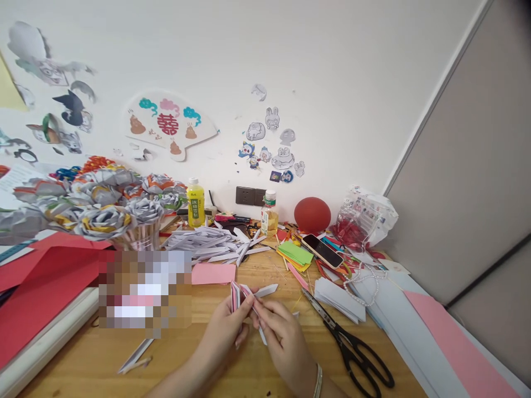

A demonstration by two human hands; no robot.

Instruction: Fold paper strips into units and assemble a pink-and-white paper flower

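Observation:
My left hand [227, 327] and my right hand [280, 338] meet low in the middle of the wooden table [207, 365]. Both pinch a small folded paper piece [240, 293], pink and white, held upright between the fingertips. A white folded strip [266, 291] sticks out to the right of it, and another white strip shows under my right fingers. Black-handled scissors [352, 348] lie just right of my right hand. A pink paper sheet [213, 273] lies flat behind my hands.
A heap of folded white strips [211, 243] lies behind the pink sheet. Paper roses [103, 213] stand at the left above red sheets [45, 287]. Farther back are a yellow bottle [195, 203], a small bottle [269, 214], a red ball [312, 214], a phone [322, 250], green notes [294, 255] and white paper stacks [340, 298].

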